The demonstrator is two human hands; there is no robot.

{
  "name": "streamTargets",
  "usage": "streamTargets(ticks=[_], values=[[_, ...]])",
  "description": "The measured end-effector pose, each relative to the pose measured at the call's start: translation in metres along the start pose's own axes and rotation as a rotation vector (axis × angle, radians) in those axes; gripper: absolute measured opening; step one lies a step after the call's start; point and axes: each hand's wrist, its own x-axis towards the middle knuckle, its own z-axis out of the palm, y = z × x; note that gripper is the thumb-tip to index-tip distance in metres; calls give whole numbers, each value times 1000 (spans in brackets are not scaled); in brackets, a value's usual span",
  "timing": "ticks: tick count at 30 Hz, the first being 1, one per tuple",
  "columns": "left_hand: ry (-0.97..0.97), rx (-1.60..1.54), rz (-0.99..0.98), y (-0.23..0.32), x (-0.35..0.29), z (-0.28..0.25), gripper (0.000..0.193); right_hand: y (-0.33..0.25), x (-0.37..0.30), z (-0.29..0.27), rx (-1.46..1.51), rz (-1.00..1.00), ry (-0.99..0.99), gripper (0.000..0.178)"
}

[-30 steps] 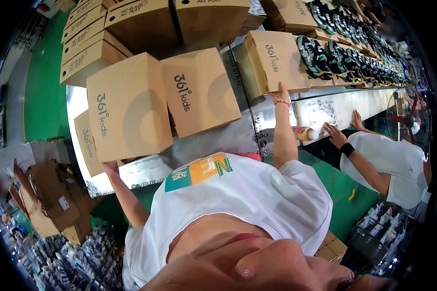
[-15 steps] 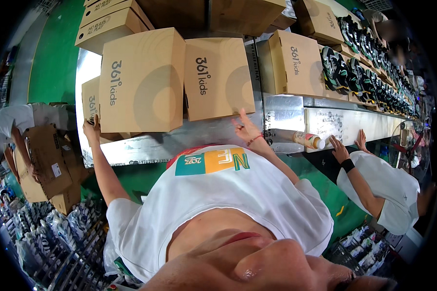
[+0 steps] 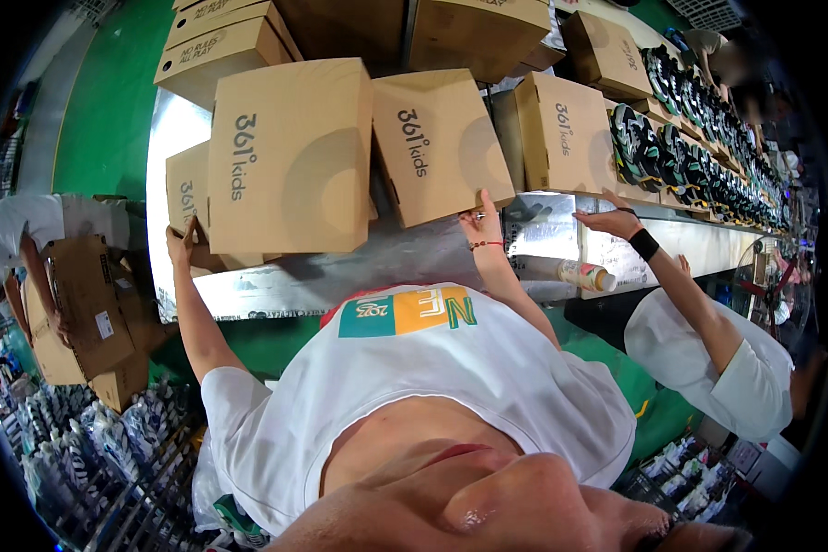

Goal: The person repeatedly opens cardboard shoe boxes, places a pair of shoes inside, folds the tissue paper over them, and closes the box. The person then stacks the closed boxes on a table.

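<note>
Two tan cardboard shoeboxes lie lids up before me: a left shoebox (image 3: 294,156) and a right shoebox (image 3: 442,152), which sits askew. My right hand (image 3: 483,219) grips the right shoebox's near right corner, thumb on top and the other fingers at its near side. Under the left shoebox lies a lower shoebox (image 3: 187,179), whose left side sticks out. At its near left corner, my left hand (image 3: 182,245) has hold of the edge, with the fingers partly hidden.
A silver-covered table (image 3: 313,281) carries the boxes; more shoeboxes (image 3: 216,60) are stacked behind. Rightward are another shoebox (image 3: 570,133), rows of black-and-green shoes (image 3: 635,147) and a bottle (image 3: 587,275). A co-worker's hand (image 3: 609,219) reaches in there. At left, someone holds a carton (image 3: 87,308).
My right hand has moved from beside the right shoebox onto its corner, and that box has turned askew. The co-worker on the right has raised an arm toward the shoebox there.
</note>
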Motion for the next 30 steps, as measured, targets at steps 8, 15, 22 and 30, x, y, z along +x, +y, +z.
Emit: streamTargets(ticks=[8,15,22,30], values=[[45,18,5,68,-62,30,88,-24,19,-13,70,-127,-80,20],[1,91,-31,124,-96,62,92,-67,18,-21,78,-249,103,22],[-52,91,8,159,-119,88,97,-112,4,-36,-130,-144,518,21],[324,178,653,198,-133,94,68,-86,-50,68,-741,-451,-272,36]])
